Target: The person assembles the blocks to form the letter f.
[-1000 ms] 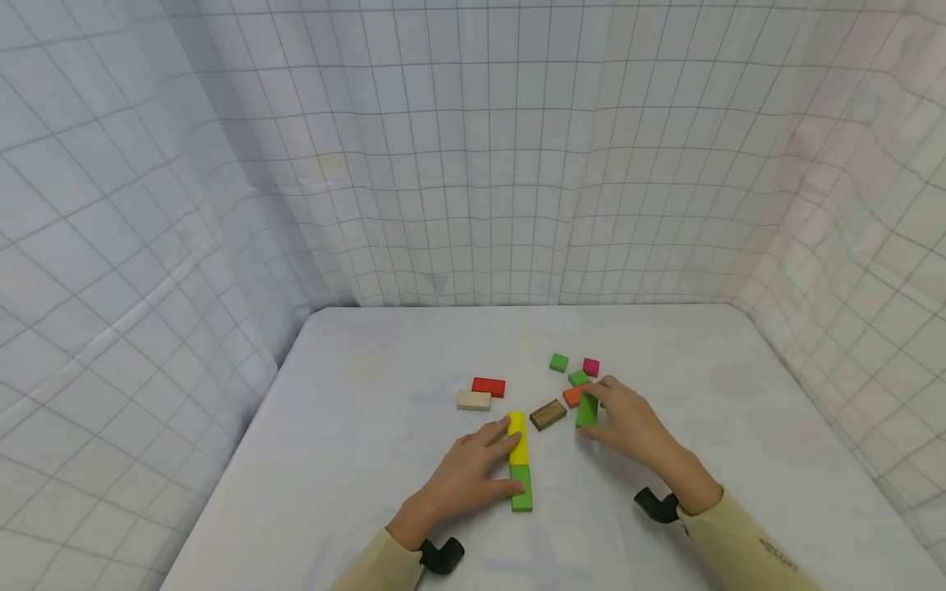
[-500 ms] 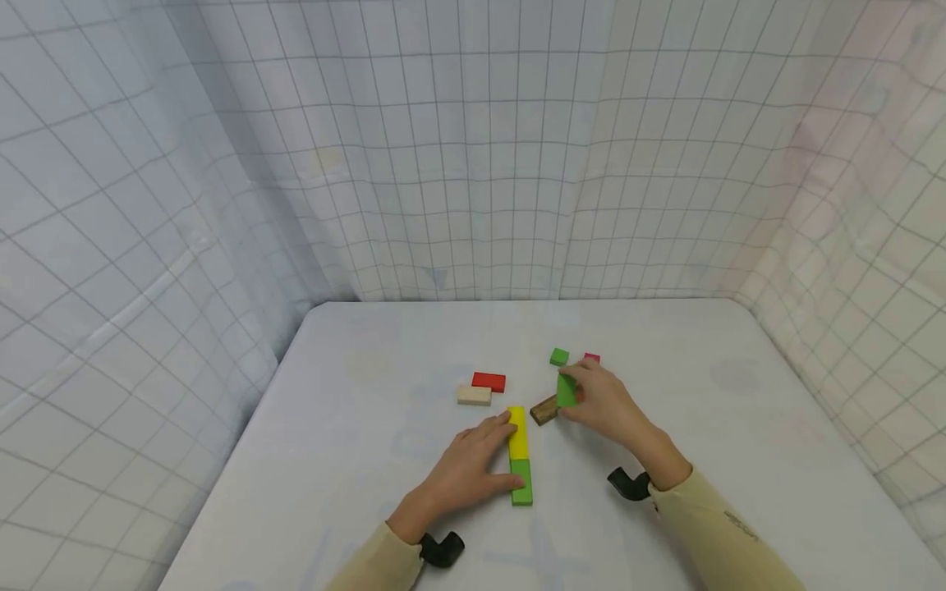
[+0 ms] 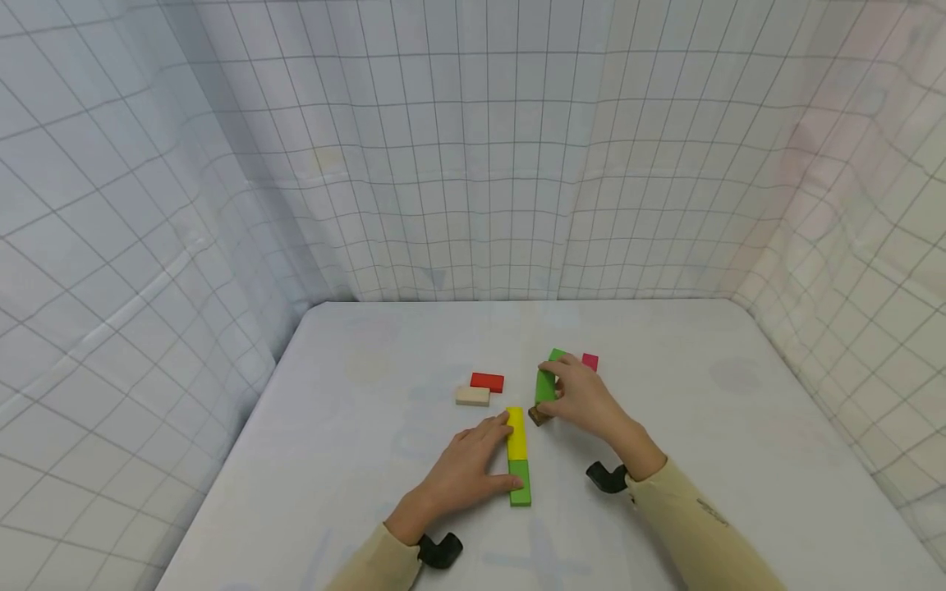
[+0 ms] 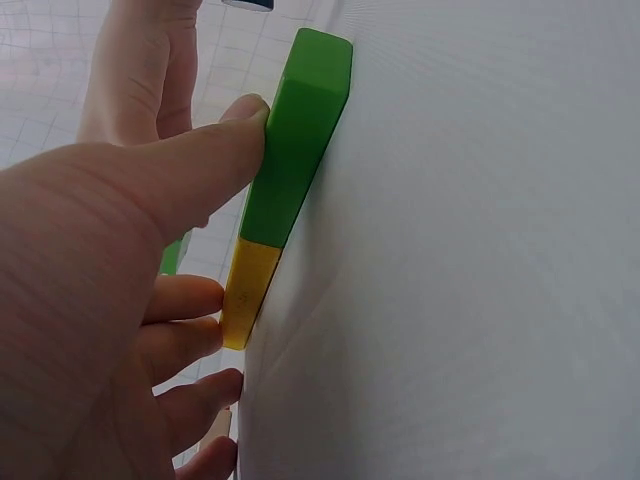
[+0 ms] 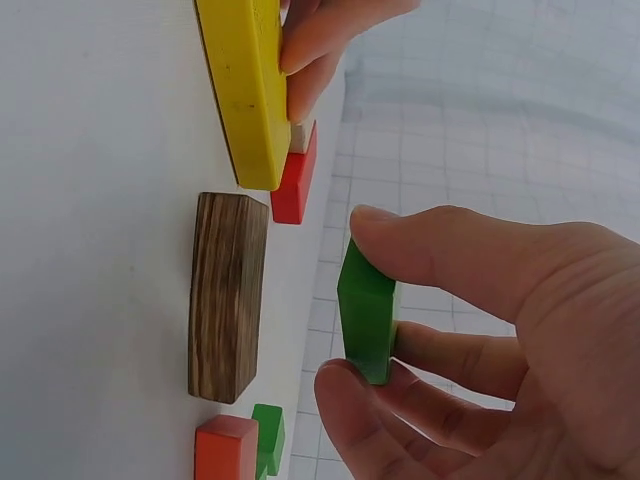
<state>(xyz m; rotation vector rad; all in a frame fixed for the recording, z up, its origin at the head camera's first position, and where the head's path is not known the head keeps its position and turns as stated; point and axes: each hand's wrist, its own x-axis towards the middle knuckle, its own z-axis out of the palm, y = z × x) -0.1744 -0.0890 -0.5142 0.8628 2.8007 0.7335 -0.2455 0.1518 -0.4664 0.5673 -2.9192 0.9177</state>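
A yellow block (image 3: 516, 435) and a green block (image 3: 521, 484) lie end to end on the white table, forming one straight strip. My left hand (image 3: 461, 472) rests on them from the left, thumb on the green block and fingertips on the yellow one. Between thumb and fingertips, my right hand (image 3: 584, 398) pinches another green block (image 5: 367, 310), lifted off the table. Below and beside it lies a dark wood-grain block (image 5: 225, 300), partly covered by the right hand in the head view, just beyond the far end of the yellow block.
A red block (image 3: 487, 382) and a pale wood block (image 3: 473, 396) lie side by side, left of centre. Past the right hand are a small green block (image 3: 557, 354) and a pink block (image 3: 590, 361). An orange block (image 5: 225, 448) shows in the right wrist view.
My right hand has picked up the green block and carried it leftward, over the wood-grain block. The left hand keeps its place on the yellow and green strip.
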